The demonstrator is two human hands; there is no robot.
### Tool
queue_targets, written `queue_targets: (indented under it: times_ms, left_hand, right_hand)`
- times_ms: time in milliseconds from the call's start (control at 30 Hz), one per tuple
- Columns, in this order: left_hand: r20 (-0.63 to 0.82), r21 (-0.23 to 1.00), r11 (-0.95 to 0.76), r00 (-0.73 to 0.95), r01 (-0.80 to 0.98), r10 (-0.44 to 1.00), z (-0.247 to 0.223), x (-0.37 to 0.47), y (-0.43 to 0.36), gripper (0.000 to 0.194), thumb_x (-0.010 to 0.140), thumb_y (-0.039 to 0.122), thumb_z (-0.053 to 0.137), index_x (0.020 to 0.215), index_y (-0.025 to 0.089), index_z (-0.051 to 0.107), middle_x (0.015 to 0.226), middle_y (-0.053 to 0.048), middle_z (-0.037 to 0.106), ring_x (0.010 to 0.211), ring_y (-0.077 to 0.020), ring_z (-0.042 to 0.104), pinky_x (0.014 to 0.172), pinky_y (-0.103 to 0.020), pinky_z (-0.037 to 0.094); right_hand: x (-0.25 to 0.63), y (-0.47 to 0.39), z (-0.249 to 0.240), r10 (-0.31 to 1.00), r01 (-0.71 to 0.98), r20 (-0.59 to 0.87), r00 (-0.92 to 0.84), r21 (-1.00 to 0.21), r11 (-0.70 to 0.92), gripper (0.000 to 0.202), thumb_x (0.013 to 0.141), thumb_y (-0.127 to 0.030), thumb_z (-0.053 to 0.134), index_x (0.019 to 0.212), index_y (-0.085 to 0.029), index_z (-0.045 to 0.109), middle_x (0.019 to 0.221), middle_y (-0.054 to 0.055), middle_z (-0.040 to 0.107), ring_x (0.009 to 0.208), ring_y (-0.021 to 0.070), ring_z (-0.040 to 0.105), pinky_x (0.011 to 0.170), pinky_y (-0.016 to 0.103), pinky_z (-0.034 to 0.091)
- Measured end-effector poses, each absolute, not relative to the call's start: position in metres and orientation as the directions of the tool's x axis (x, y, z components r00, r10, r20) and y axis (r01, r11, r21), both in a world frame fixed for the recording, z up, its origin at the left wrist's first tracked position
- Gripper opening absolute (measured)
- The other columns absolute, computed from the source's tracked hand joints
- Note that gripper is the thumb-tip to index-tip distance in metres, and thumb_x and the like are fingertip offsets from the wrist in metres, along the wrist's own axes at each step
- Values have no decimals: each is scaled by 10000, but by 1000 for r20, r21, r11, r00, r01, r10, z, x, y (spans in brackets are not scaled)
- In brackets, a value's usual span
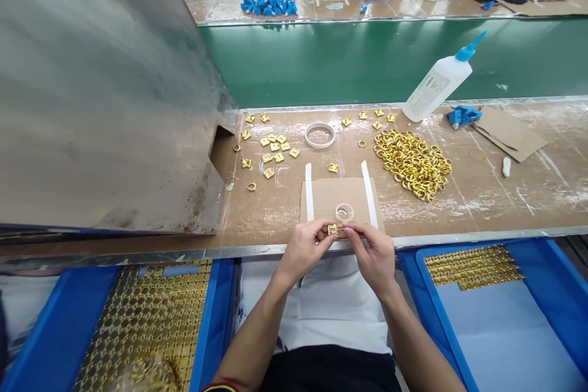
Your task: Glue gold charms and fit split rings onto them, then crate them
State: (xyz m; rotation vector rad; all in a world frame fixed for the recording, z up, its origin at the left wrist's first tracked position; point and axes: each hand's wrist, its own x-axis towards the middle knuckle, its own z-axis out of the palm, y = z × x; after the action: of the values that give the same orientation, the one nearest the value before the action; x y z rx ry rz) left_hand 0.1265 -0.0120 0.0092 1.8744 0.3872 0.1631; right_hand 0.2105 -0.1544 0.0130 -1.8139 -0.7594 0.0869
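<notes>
My left hand (304,251) pinches a small square gold piece (332,229) between thumb and fingers, above the near edge of a cardboard pad (324,199). From the right, my right hand (374,257) holds a thin stick (343,229) whose end meets the gold piece. Just beyond my fingers, a small clear round dish (344,213) rests on the pad. Several square gold pieces (274,147) lie at the left of the table, and a heap of gold rings (413,162) is at the right.
A metal housing (105,92) stands at the left. Beyond are a white tape roll (320,135), a bottle (436,89) and a green belt (321,64). Blue trays (220,306) (546,269) with gold parts flank my lap. Other people's hands work across the belt.
</notes>
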Motion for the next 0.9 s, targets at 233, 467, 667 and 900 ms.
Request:
queue_targets:
  times_ms: [233,467,667,900]
  left_hand:
    - [-83,940,-285,935,188,344,10,127,-12,213,874,255,636,1034,178,755,618,19,627,553,-125,523,536,-211,408]
    - [-79,951,-255,938,172,339,9,127,-13,202,871,252,626,1012,182,753,695,-6,668,596,-134,551,562,-212,435]
    - [-74,950,-260,936,171,345,8,127,-13,188,866,244,632,994,180,754,670,8,647,581,-126,547,558,-210,421]
    - [-78,947,-267,933,179,350,8,127,-12,182,880,249,643,1011,178,747,638,26,622,554,-115,508,528,-206,380]
  right_hand:
    - [210,-154,13,538,496,339,772,-850,-178,170,964,-255,594,896,-255,750,842,37,806,774,215,770,694,304,621]
    - [212,-154,16,559,522,347,753,-832,-187,169,963,-253,590,896,-262,745,838,34,803,768,216,769,687,301,621]
    - [212,-156,14,551,531,354,756,-824,-199,162,965,-248,590,901,-262,738,843,30,803,770,214,771,695,295,621]
    - [213,-154,16,570,536,357,740,-825,-180,166,967,-237,584,902,-265,735,828,24,798,753,209,765,680,288,610]
